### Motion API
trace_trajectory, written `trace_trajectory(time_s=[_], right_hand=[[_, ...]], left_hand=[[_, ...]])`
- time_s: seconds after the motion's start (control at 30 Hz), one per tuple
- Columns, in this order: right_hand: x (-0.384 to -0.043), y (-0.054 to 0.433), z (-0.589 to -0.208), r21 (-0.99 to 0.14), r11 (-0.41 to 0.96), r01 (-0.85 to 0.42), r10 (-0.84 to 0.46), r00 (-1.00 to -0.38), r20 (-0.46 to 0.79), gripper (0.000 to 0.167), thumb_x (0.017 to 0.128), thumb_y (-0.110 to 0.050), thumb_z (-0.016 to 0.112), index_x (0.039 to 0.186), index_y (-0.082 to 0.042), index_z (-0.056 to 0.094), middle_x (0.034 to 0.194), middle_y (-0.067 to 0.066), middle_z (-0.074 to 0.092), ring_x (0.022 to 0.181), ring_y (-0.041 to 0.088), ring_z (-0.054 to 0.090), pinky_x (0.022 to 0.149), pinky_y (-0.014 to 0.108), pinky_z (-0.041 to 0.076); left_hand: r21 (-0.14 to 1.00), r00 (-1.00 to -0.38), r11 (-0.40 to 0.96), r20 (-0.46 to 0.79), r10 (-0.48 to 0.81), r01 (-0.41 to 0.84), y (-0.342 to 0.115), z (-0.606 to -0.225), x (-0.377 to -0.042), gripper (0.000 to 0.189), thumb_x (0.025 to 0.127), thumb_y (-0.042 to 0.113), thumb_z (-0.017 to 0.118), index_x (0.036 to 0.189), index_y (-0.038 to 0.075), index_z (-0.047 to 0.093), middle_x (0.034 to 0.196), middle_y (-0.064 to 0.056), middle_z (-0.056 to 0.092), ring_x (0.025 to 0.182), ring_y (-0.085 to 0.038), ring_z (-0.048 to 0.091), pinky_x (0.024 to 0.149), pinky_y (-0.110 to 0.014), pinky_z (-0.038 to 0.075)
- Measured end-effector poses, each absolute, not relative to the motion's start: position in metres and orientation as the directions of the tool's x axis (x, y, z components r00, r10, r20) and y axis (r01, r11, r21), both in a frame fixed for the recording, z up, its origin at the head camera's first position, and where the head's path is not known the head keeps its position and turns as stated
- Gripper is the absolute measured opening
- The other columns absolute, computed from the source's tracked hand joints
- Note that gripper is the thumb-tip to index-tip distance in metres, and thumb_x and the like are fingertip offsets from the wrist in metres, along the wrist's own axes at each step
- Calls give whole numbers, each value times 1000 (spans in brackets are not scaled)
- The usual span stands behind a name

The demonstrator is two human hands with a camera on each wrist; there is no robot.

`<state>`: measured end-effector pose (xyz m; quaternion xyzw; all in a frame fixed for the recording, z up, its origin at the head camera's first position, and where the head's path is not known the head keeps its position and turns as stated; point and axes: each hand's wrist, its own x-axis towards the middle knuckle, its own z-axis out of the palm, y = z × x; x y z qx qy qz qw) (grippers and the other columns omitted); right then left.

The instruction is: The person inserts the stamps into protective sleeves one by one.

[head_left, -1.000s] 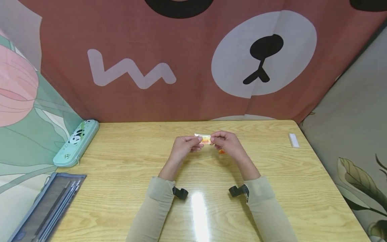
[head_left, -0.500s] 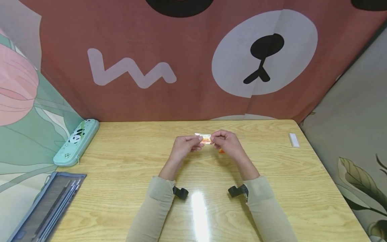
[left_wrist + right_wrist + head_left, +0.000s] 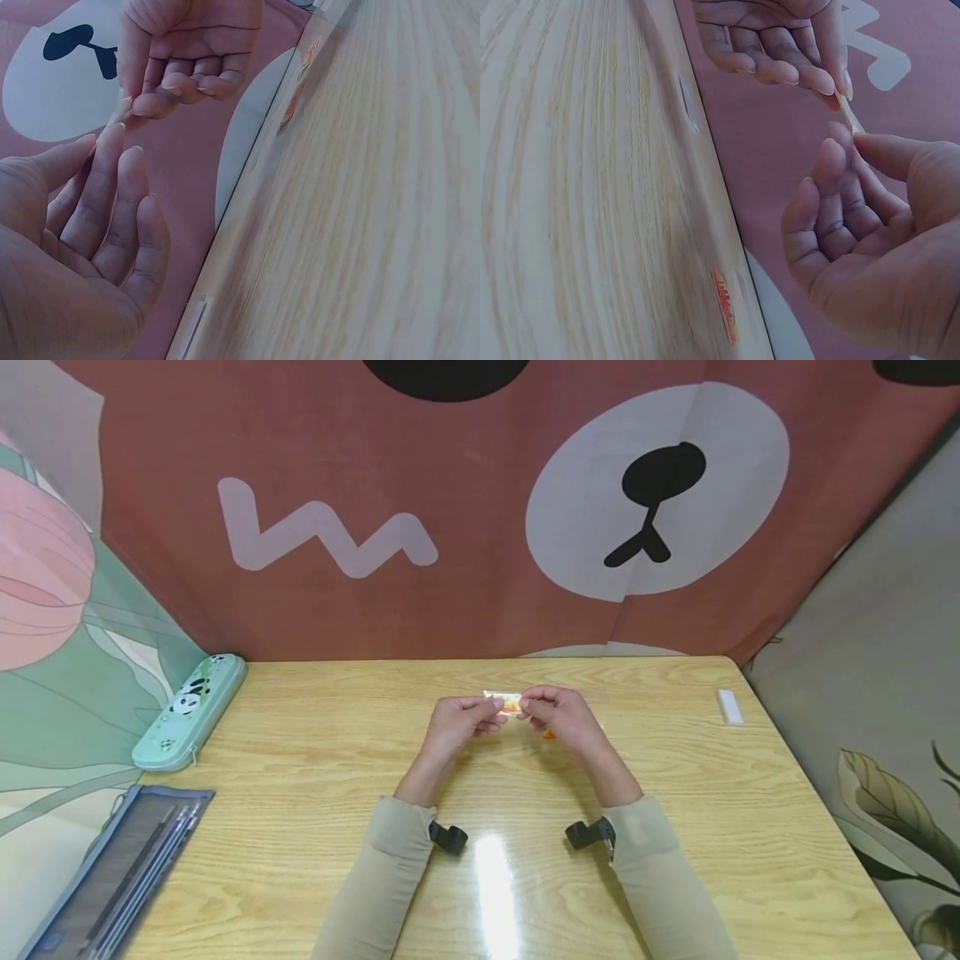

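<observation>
In the head view, a small flat piece [image 3: 512, 702], pale with yellow and orange print, is held up between both hands over the far half of the table. My left hand [image 3: 459, 718] pinches its left end with thumb and forefinger. The right hand [image 3: 566, 714] pinches the opposite end the same way. Seen edge-on in the right wrist view, the piece [image 3: 849, 115] looks thin. An orange printed strip [image 3: 724, 307] lies on the table below; the right hand mostly hides it in the head view.
A mint panda pencil case [image 3: 191, 714] and a blue mesh pouch [image 3: 127, 877] with several pencils line the wooden table's left side. A white block [image 3: 729, 707] lies at the far right. Behind the table hangs a reddish bear-print cloth [image 3: 480, 610].
My right fingertips have shifted slightly left over the printed piece, covering a bit more of its end. The left hand keeps its hold, nearly still.
</observation>
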<state>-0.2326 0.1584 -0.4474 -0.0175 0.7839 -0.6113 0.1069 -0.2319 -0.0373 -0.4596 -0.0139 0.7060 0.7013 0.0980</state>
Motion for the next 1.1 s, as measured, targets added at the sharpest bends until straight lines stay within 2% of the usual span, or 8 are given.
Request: trace_trajectory(time_s=[0.17, 0.47, 0.83, 1.1], right_hand=[[-234, 162, -449, -954, 273, 119, -188, -967, -174, 34, 101, -28, 64, 120, 1, 70, 91, -4, 71, 83, 20, 66, 82, 35, 57], [-235, 163, -450, -964, 245, 104, -194, -969, -154, 35, 100, -27, 65, 117, 3, 70, 91, -1, 71, 80, 17, 64, 79, 33, 57], [-235, 163, -450, -965, 244, 99, -179, -973, -145, 31, 99, -24, 66, 113, 3, 72, 84, -8, 69, 78, 17, 65, 77, 32, 57], [-234, 162, -449, -961, 255, 112, -157, -975, -155, 26, 98, -25, 67, 109, -1, 73, 82, -10, 69, 78, 19, 65, 72, 30, 56]], left_hand=[[987, -980, 26, -163, 113, -161, -37, -459, -232, 26, 92, 22, 75, 105, 0, 79, 82, -8, 79, 68, -10, 74, 83, -49, 62], [986, -979, 24, -167, 119, -165, -36, -459, -232, 28, 93, 23, 75, 107, -1, 78, 86, -12, 79, 66, -9, 73, 77, -43, 63], [986, -979, 23, -168, 115, -166, -35, -462, -232, 27, 91, 23, 77, 108, 1, 78, 86, -11, 80, 72, -14, 76, 80, -44, 63], [987, -979, 5, -161, 126, -161, -34, -463, -231, 26, 92, 21, 76, 107, 0, 78, 84, -10, 79, 69, -13, 75, 80, -45, 63]])
